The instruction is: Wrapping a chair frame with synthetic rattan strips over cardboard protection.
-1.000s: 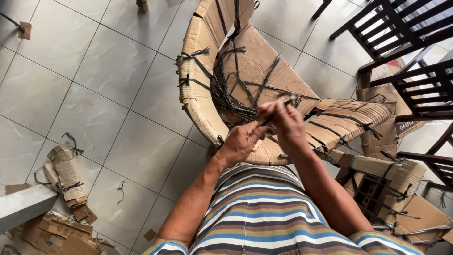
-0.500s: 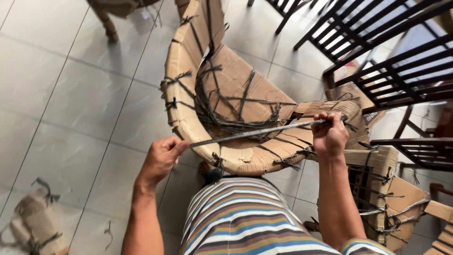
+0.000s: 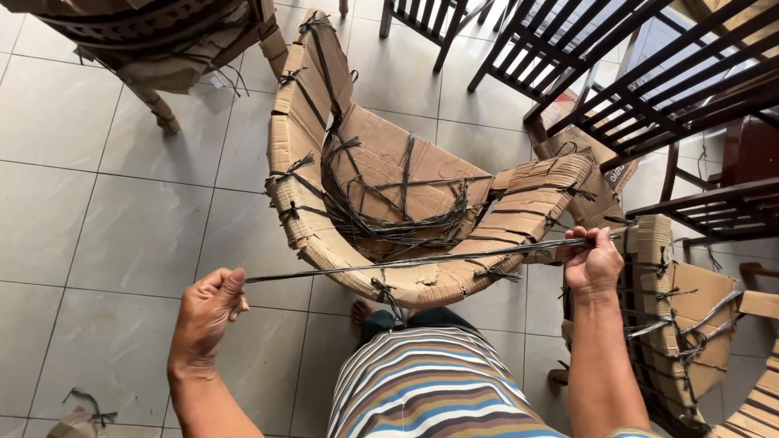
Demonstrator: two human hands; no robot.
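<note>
One view only, riding on the person's head and looking steeply down the striped shirt to the tiled floor. It sits close: both forearms rise from the bottom edge, and the hands, left and right, land in the lower half. The wrapped chair fills the centre, dark slatted chairs crowd the top right corner.

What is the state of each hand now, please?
Left hand: closed, holding one end of the dark strap.
Right hand: closed, holding its other end.
</note>
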